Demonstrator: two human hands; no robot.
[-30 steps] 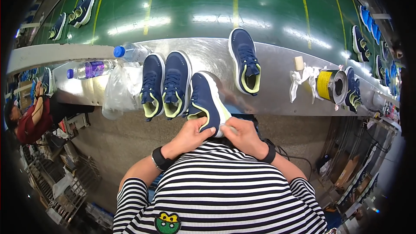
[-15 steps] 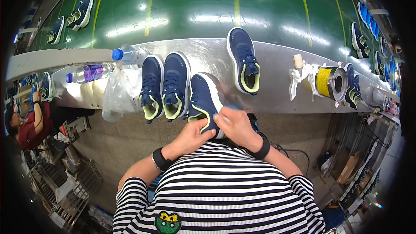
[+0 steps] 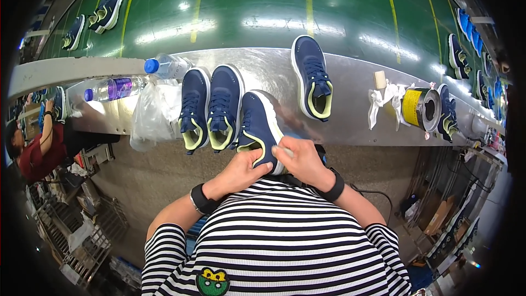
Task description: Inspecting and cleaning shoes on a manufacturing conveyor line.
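Observation:
A navy sneaker [image 3: 257,118] with a white sole and lime lining lies tilted at the bench's near edge, toe pointing away. My left hand [image 3: 239,174] grips its heel end, thumb along the collar. Fingers pinched, my right hand [image 3: 304,160] presses against the sneaker's side by the sole, near the heel. A small pale piece shows at those fingertips, too covered to name. Left of this sneaker stand two matching sneakers, one [image 3: 223,107] beside the other [image 3: 194,109]. Another navy sneaker [image 3: 311,77] stands apart to the right.
A metal bench [image 3: 356,126] borders a green conveyor belt [image 3: 252,0] carrying more shoes. Plastic bottles [image 3: 118,90] and a clear bag [image 3: 149,118] lie left. To the right are a cream block [image 3: 379,79], white scraps [image 3: 390,96] and a yellow-labelled can [image 3: 415,105]. Another person [image 3: 41,142] sits far left.
The view has shifted slightly, so the bench things appear a little farther right. Both hands stay at the same sneaker, with my right fingers still against its side.

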